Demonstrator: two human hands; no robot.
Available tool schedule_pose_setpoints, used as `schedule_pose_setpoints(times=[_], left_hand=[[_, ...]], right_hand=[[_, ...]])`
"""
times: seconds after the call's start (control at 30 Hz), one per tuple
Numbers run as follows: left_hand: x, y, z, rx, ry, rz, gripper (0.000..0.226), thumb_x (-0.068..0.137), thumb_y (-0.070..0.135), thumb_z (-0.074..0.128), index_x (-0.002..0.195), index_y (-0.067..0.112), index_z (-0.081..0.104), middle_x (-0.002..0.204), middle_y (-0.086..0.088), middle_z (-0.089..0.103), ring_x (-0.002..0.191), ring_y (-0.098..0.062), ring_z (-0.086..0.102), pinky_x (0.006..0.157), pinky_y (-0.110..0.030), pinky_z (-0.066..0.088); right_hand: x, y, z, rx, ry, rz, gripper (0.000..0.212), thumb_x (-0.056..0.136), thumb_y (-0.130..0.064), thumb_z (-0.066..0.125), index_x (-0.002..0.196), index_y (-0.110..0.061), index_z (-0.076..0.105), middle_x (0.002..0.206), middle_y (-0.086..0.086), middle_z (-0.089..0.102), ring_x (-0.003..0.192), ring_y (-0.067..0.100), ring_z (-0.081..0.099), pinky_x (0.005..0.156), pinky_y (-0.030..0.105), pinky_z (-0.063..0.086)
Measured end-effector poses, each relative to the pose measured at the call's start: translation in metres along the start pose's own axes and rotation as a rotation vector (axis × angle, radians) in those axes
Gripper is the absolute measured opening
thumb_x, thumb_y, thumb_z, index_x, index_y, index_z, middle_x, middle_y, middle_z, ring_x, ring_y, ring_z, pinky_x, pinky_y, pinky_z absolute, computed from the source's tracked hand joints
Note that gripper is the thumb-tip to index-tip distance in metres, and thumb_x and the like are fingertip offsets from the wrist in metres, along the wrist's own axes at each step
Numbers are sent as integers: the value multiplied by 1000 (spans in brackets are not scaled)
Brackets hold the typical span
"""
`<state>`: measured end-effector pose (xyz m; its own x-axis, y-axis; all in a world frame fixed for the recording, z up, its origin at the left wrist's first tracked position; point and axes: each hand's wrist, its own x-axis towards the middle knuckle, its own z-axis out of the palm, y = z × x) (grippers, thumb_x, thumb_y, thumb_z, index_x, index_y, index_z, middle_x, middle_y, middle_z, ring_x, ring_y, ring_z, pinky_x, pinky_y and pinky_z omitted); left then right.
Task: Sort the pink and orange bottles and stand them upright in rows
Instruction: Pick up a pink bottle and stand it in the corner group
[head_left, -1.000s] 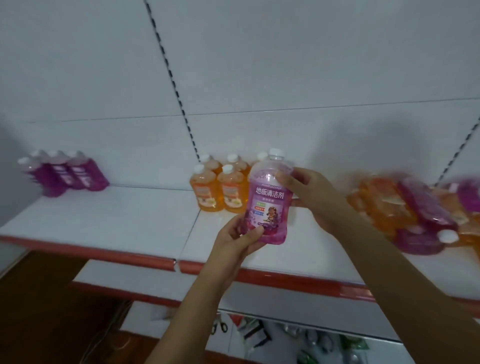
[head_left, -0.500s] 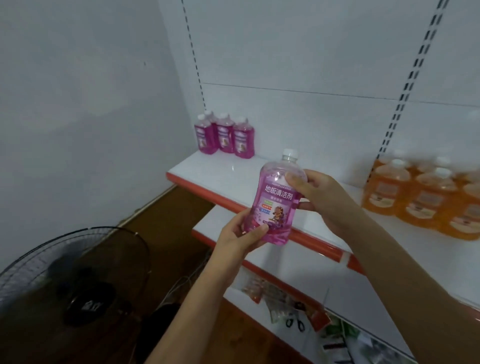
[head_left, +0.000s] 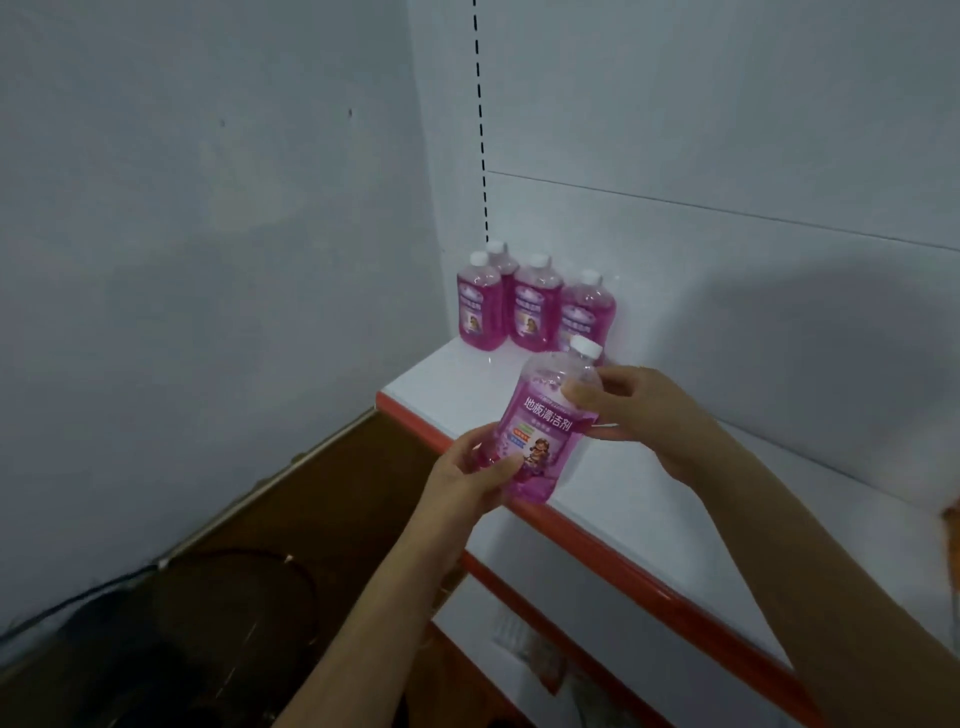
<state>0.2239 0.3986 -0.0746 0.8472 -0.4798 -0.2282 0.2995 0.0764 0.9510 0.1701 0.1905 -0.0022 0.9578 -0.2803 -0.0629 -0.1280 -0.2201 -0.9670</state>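
Observation:
A pink bottle (head_left: 548, 423) with a white cap and a printed label is held upright in both hands, above the front edge of the white shelf (head_left: 675, 499). My left hand (head_left: 470, 470) grips its base from the left. My right hand (head_left: 636, 410) holds its shoulder and neck from the right. Behind it, several pink bottles (head_left: 532, 306) stand upright in the shelf's far left corner against the back panel. The orange bottles are almost out of view; only an orange sliver (head_left: 953, 525) shows at the right edge.
A grey wall (head_left: 208, 260) closes the left side. The shelf has an orange front edge (head_left: 597, 551), with a lower shelf (head_left: 571, 649) beneath. A dark standing fan (head_left: 208, 634) sits on the brown floor at lower left.
My view has swung left, bringing the pink group in the corner closer and pushing the orange bottles out of frame. Both hands keep the same hold on the pink bottle.

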Motion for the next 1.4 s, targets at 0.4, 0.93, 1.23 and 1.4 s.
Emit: schedule_pose_setpoints(times=[0.4, 0.93, 1.23, 1.4], left_hand=[[168, 25, -15, 165, 145, -70, 42, 93, 27, 68, 132, 28, 54, 117, 8, 62, 106, -12, 64, 96, -31, 53], [238, 12, -15, 442, -146, 110, 79, 96, 18, 60, 158, 36, 13, 153, 12, 40, 137, -9, 44, 111, -29, 43], [226, 1, -3, 497, -62, 86, 63, 97, 13, 55, 154, 21, 29, 136, -6, 59, 125, -23, 58, 98, -26, 49], [200, -9, 18, 504, -52, 237, 39, 96, 11, 55, 133, 22, 52, 126, 7, 55, 113, -8, 57, 98, -34, 52]], right_hand=[[176, 18, 39, -349, 358, -116, 39, 77, -46, 80, 106, -21, 74, 93, -7, 74, 86, 11, 69, 80, 30, 56], [223, 50, 92, -260, 491, 121, 21, 99, -19, 54, 106, -4, 67, 98, 8, 72, 83, 16, 63, 62, 7, 37], [220, 42, 85, -223, 497, 216, 19, 99, -20, 52, 103, -8, 65, 95, 4, 69, 82, 14, 59, 62, 9, 37], [181, 24, 63, -229, 711, 99, 35, 101, -29, 52, 131, -14, 61, 118, -2, 67, 106, 8, 61, 88, 14, 40]])
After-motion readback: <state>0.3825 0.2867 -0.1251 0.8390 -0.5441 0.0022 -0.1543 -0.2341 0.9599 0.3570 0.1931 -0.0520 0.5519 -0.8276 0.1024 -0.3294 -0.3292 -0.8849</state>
